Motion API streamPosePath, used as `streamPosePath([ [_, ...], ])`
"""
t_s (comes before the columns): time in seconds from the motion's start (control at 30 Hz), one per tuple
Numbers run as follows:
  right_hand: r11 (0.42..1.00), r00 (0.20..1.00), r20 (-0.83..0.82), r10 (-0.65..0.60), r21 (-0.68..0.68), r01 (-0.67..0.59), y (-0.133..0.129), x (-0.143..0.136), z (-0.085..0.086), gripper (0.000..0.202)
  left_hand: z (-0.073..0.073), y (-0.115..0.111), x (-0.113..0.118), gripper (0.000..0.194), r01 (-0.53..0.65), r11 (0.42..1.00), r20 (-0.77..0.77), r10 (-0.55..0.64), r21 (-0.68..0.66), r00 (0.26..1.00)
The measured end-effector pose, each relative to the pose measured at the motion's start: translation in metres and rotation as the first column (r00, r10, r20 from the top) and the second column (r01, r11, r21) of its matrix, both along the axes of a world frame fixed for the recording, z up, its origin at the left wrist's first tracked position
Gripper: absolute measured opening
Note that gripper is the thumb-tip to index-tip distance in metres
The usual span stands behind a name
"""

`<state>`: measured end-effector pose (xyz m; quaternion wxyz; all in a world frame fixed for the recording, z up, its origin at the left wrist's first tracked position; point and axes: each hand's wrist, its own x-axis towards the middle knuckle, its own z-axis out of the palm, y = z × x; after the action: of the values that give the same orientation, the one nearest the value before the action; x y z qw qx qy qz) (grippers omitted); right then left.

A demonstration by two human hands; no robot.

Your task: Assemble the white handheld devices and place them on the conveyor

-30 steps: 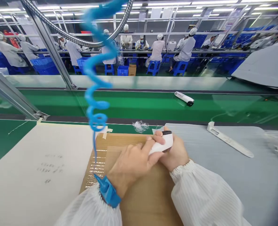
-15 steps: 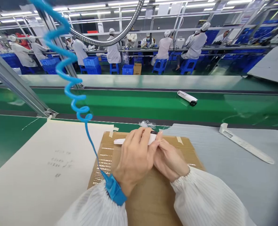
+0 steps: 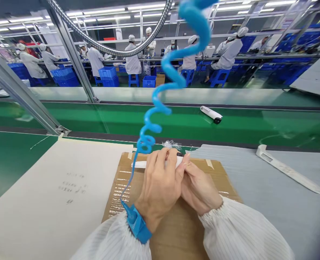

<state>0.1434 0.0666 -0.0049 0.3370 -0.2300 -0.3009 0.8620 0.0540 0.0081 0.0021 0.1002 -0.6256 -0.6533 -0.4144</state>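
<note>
Left hand [image 3: 160,177], back up and fingers curled, points to one o'clock; right hand [image 3: 199,186] meets it, angled toward ten; sleeved forearms [image 3: 116,238] at seven and five.

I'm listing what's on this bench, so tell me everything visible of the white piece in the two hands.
The white piece is slim and smooth, looks like plastic, and has a black end. It lies roughly crosswise over the cardboard, narrow end to the left. The left hand covers its middle; the right hand holds it near the black end.
</note>
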Motion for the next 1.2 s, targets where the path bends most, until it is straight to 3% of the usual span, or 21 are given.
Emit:
streamPosePath([
  [0.17,0.995,1.000,-0.008,0.005,0.097,-0.004,0.007,0.001,-0.004,0.023,-0.005,0.001,-0.012,0.034,0.114,0.990,0.092,-0.107,-0.083,0.990],
  [0.23,0.995,1.000,-0.009,0.015,0.103,-0.014,0.012,0.004,-0.005,0.026,-0.010,0.001,-0.020,0.043,0.150,0.983,0.102,-0.139,-0.106,0.985],
  [0.3,0.998,0.999,-0.034,0.011,0.058,-0.009,0.019,0.009,-0.003,0.026,-0.013,0.002,-0.027,0.051,0.129,0.983,0.070,-0.121,-0.129,0.990],
  [0.47,0.991,0.992,-0.089,-0.084,-0.109,0.074,0.032,0.019,0.002,0.026,-0.014,-0.001,-0.029,0.036,0.079,0.928,0.004,-0.084,-0.363,0.996],
  [0.67,0.992,0.994,-0.082,-0.070,-0.112,0.061,0.034,0.021,0.004,0.027,-0.003,-0.004,-0.015,0.039,0.101,0.901,0.001,-0.111,-0.423,0.994],
  [0.77,0.997,0.997,-0.043,-0.057,-0.058,0.054,0.033,0.020,0.003,0.031,0.003,-0.001,-0.014,0.048,0.117,0.866,0.232,-0.001,-0.485,0.973],
  [0.8,0.997,0.998,-0.020,-0.065,-0.037,0.065,0.032,0.019,0.002,0.033,0.004,0.001,-0.015,0.054,0.164,0.842,0.393,0.061,-0.514,0.917],
  [0.83,0.997,0.997,0.002,-0.075,-0.009,0.075,0.032,0.018,0.001,0.035,0.005,0.002,-0.016,0.059,0.241,0.815,0.569,0.127,-0.527,0.813],
  [0.9,0.993,0.996,0.028,-0.089,0.081,0.087,0.030,0.017,-0.002,0.038,0.005,0.005,-0.020,0.064,0.417,0.777,0.829,0.231,-0.472,0.510],
  [0.97,0.980,0.996,0.032,-0.088,0.182,0.081,0.027,0.016,-0.004,0.036,0.005,0.006,-0.025,0.064,0.533,0.765,0.929,0.246,-0.362,0.278],
  [1.03,0.959,0.994,0.037,-0.104,0.269,0.090,0.025,0.015,-0.007,0.034,0.005,0.006,-0.028,0.061,0.593,0.760,0.962,0.176,-0.266,0.207],
  [1.2,0.894,0.975,0.051,-0.217,0.410,0.178,0.019,0.011,-0.011,0.040,0.002,0.004,-0.029,0.055,0.638,0.738,0.973,0.125,-0.222,0.195],
])
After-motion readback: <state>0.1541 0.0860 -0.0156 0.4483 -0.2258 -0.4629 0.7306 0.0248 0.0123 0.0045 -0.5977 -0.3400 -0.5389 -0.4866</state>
